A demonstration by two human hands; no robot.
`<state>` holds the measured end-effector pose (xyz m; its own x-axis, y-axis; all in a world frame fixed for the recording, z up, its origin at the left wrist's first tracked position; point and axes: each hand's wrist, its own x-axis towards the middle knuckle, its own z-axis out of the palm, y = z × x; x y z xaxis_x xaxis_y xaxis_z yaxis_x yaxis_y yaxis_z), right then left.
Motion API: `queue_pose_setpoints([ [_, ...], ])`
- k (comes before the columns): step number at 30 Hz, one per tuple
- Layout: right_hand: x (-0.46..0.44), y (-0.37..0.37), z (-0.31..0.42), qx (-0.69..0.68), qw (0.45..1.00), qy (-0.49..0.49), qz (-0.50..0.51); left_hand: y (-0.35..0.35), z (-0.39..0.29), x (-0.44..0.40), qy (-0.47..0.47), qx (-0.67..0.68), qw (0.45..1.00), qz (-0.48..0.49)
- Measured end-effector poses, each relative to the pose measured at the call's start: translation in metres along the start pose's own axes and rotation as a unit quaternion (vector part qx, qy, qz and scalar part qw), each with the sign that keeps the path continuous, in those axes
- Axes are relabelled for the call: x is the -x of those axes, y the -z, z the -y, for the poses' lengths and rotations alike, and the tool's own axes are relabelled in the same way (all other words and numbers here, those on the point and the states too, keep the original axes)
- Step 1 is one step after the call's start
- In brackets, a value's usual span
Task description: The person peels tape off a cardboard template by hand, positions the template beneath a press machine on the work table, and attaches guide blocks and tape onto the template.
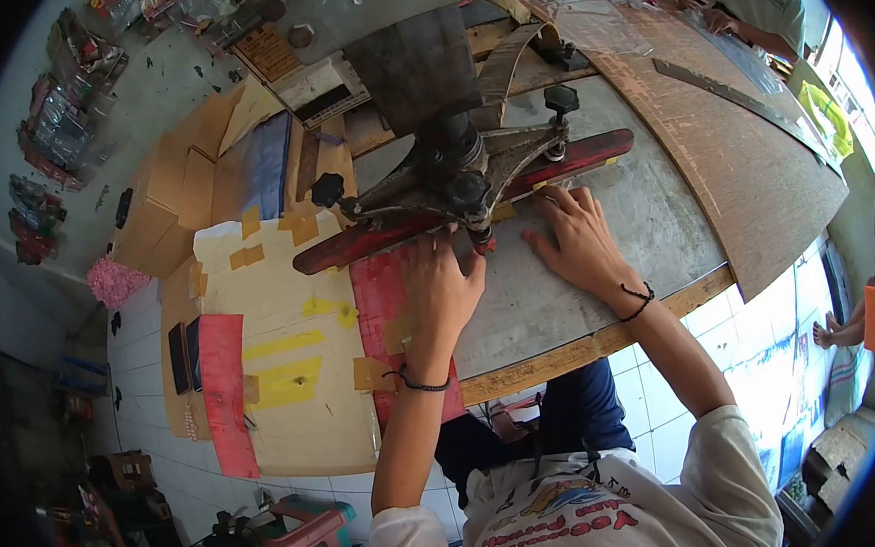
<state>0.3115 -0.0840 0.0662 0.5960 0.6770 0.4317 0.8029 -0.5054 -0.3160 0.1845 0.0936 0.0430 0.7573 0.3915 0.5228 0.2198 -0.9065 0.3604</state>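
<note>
A dark metal machine head (456, 162) with black knobs carries a long red bar (356, 243) slantwise across the grey metal worktop (644, 211). My left hand (443, 283) lies palm down by the near edge of the bar, over a strip of red sheet (380, 287). Its fingers are stretched forward with the thumb apart, and their tips are partly hidden at the bar. My right hand (581, 245) rests open on the worktop to the right of the machine's centre. Its fingertips reach the bar's near edge. Whether a thin piece lies under either hand, I cannot tell.
A cream board (290, 403) with yellow and brown tape adjoins the worktop at left, near a cardboard box (166, 180) and two dark phones (179, 357). A brown board (678, 108) with a metal strip (728, 100) extends right. Another person (752, 4) works at the far right.
</note>
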Motion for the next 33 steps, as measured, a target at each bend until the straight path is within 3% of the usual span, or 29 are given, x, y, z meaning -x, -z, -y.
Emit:
queue_pose_setpoints([
  [33, 0.0004, -0.0006, 0.0002, -0.005, 1.0, 0.006, 0.005, 0.0039, -0.0019, -0.0015, 0.0, -0.006, 1.0, 0.018],
])
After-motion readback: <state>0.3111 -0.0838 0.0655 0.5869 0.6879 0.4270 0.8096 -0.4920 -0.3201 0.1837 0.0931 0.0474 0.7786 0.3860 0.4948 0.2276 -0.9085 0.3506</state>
